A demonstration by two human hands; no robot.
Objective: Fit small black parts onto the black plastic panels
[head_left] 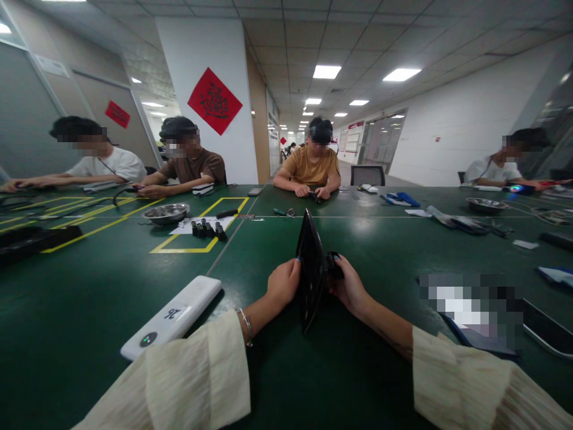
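Observation:
A thin black flat panel point(311, 272), perhaps a tablet or small screen, stands nearly edge-on to me above the green table. My left hand point(284, 282) grips its left side, thumb against the dark face. On the other side, my right hand point(350, 285) closes around a small black part point(335, 264) at the panel's back. Whether that part is joined to the panel I cannot tell. The fingers behind the panel are partly hidden.
Left of my forearm lies a white power bank point(172, 316) marked 26. Beyond it are several black cylindrical parts point(208, 229) on paper and a metal bowl point(166, 213). To the right lie a phone point(548, 325) and a second bowl point(487, 205). Several people sit around the table point(250, 251).

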